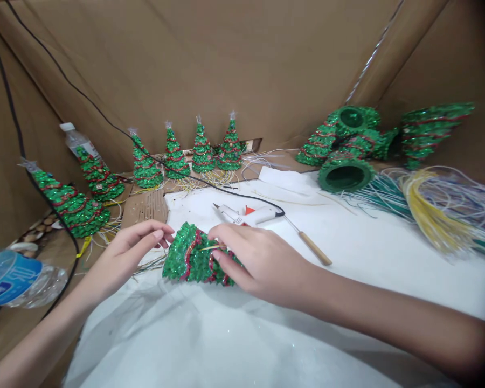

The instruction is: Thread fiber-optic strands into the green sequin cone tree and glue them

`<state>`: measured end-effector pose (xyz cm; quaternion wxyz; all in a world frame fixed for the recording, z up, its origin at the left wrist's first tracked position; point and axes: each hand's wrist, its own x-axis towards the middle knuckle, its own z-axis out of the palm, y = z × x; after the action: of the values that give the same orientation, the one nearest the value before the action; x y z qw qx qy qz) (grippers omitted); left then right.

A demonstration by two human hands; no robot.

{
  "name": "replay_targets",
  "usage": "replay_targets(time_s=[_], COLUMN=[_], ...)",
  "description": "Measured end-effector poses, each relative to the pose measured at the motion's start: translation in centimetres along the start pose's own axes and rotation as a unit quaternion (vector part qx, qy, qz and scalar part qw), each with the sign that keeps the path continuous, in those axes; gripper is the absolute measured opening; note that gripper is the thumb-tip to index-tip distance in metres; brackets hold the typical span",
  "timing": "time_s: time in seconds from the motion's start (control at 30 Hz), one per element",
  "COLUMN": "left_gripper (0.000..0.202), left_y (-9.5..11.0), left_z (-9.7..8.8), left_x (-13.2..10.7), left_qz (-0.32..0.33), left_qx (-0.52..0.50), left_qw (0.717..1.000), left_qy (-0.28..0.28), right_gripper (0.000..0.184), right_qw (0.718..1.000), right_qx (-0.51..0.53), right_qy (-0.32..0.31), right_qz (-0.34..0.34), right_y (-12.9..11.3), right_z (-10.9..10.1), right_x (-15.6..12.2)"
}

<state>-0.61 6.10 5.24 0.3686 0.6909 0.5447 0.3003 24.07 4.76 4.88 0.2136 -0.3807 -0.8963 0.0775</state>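
A small green tinsel Christmas tree (175, 262) with red garland lies on its side on the white sheet, its wide base to the left. My right hand (262, 261) is over its upper part and hides the tip. Between the thumb and forefinger of that hand is a thin yellowish strand (209, 248), pointing left across the tree; its exact kind is unclear. My left hand (133, 248) is beside the base with curved fingers apart. Nothing shows in it, and I cannot tell whether its fingertips touch the base.
Behind the tree lie a white glue gun (254, 215) and a wooden-handled tool (315, 249). Several finished trees (202, 148) stand at the back. More trees (319, 143) are piled at right near bundled strands (424, 210). A water bottle (16, 277) and black cable (12, 108) are at left.
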Motion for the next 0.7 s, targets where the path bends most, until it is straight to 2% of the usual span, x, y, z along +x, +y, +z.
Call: replay_targets(time_s=[0.1, 0.2, 0.47, 0.7], left_gripper=[0.036, 0.038, 0.039, 0.044], left_y=[-0.5, -0.8, -0.8, -0.8], left_z=[0.2, 0.6, 1.1, 1.3], left_x=[0.0, 0.0, 0.2, 0.0], left_qz=[-0.023, -0.035, 0.030, -0.019], left_qx=[-0.001, 0.007, 0.039, -0.006], left_qw=[1.000, 0.999, 0.997, 0.999], left_qy=[0.002, 0.001, -0.067, -0.049], right_gripper=[0.015, 0.019, 0.018, 0.017], right_qw=[0.999, 0.999, 1.000, 1.000], right_qx=[-0.022, -0.029, -0.008, -0.006], right_qy=[0.018, 0.034, 0.001, -0.001], right_qz=[0.026, 0.022, 0.018, 0.028], right_y=[0.3, 0.8, 0.3, 0.2], right_z=[-0.6, -0.5, 0.7, 0.6], right_x=[-0.9, -1.2, 0.5, 0.7])
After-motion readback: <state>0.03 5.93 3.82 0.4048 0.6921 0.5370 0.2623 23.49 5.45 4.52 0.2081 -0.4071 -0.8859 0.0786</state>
